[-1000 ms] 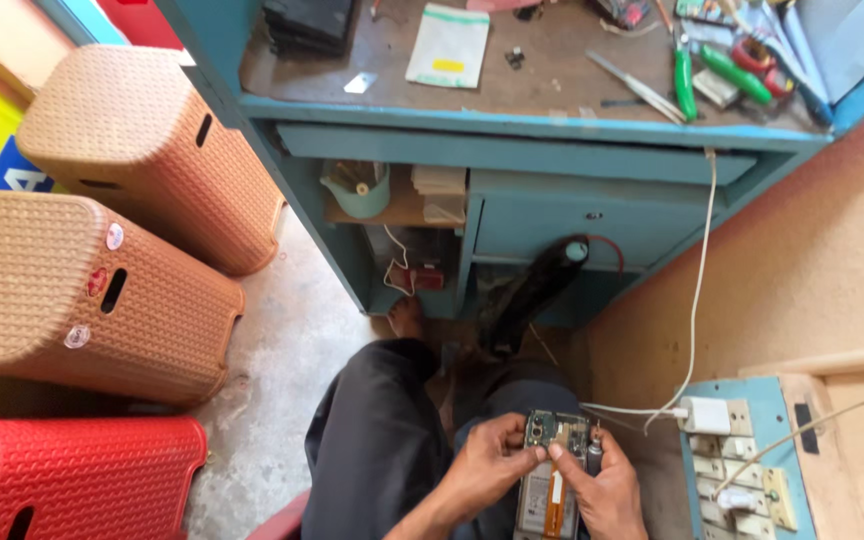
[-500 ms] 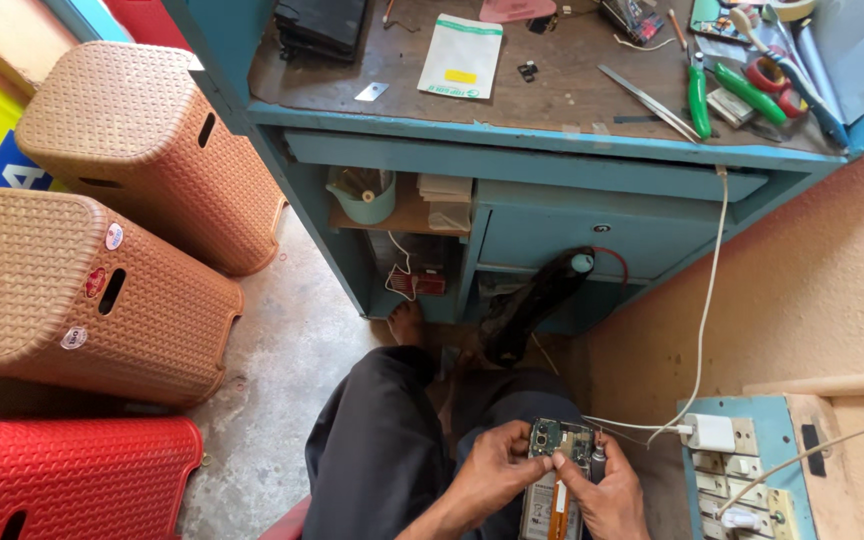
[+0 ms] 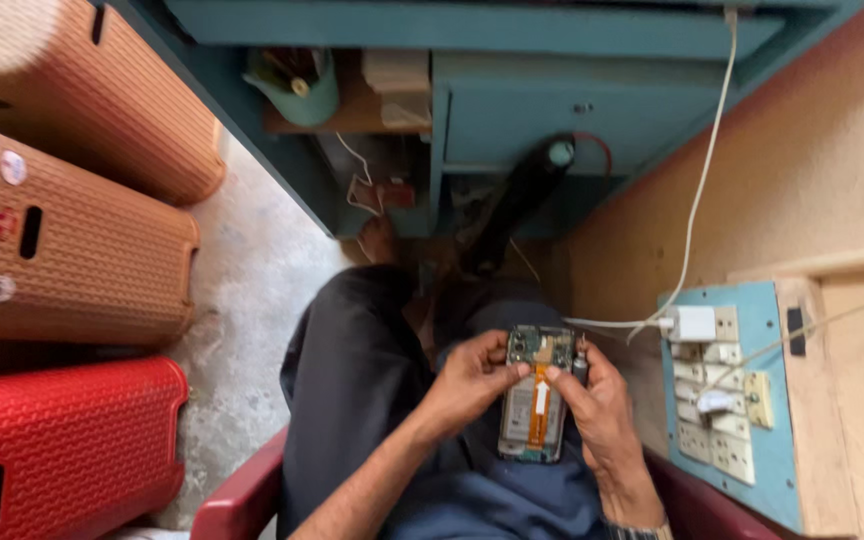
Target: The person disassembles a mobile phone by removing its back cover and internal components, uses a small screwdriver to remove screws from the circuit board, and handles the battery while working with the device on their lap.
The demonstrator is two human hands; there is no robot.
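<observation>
An opened phone [image 3: 536, 395] with its green circuit board and orange ribbon cable exposed lies over my lap. My left hand [image 3: 469, 382] grips its left edge, thumb pressed on the board near the top. My right hand [image 3: 597, 400] holds the right edge, thumb tip resting on the orange ribbon at the middle. Both hands hold the phone above my dark trousers [image 3: 362, 370].
A blue workbench [image 3: 512, 110] with a drawer stands ahead. Woven plastic stools, tan [image 3: 72, 250] and red [image 3: 62, 450], crowd the left. A blue switchboard [image 3: 727, 400] with a white charger plug [image 3: 692, 323] and cable hangs on the right wall. I sit on a red chair [image 3: 237, 495].
The view has tilted down and closer; the benchtop with its tools has left the frame. Both hands still hold the phone on my lap.
</observation>
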